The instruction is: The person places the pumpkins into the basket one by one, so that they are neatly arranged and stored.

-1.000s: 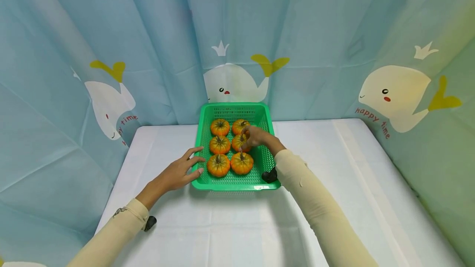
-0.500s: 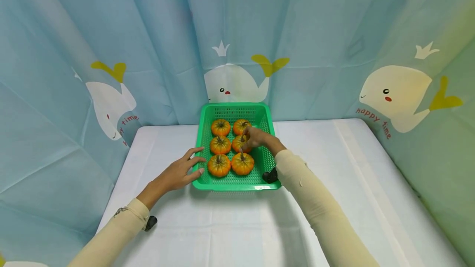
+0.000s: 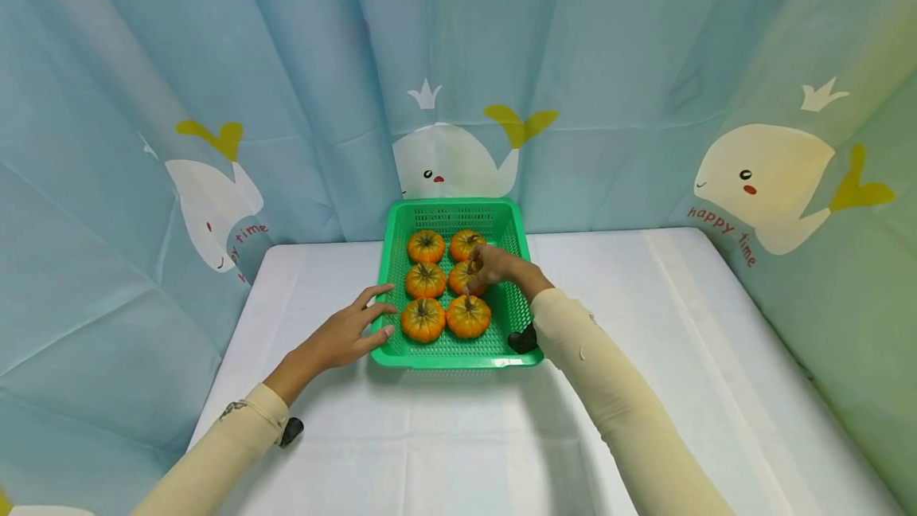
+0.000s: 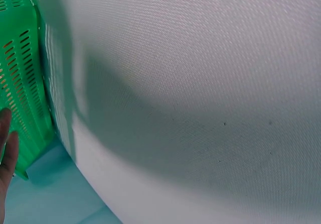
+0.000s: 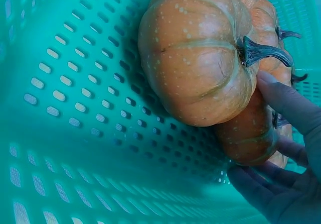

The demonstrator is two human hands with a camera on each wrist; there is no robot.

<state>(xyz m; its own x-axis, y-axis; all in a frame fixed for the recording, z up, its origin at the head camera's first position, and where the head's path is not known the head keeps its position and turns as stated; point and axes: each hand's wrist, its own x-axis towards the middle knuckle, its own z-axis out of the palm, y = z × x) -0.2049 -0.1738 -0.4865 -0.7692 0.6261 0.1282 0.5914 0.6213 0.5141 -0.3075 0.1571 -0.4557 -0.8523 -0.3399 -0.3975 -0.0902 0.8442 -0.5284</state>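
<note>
A green plastic basket (image 3: 444,362) holds orange pumpkins with dark stems, standing in two columns of three. My left hand (image 3: 347,333) reaches the basket's left rim with fingers spread; in the left wrist view only its fingers show beside the slotted wall. Inside the basket, my right hand (image 3: 497,265) has thumb and fingers around the middle pumpkin (image 3: 461,279) of the right column and partly hides it. The right wrist view shows this pumpkin (image 5: 248,136) between the fingers and thumb, behind the front right pumpkin (image 5: 195,53), which the thumb tip is close to.
The basket stands at the back of a table (image 3: 458,444) with a white cloth. A blue curtain (image 3: 609,166) printed with whales hangs behind it and at the sides. Small black objects sit at both wrists.
</note>
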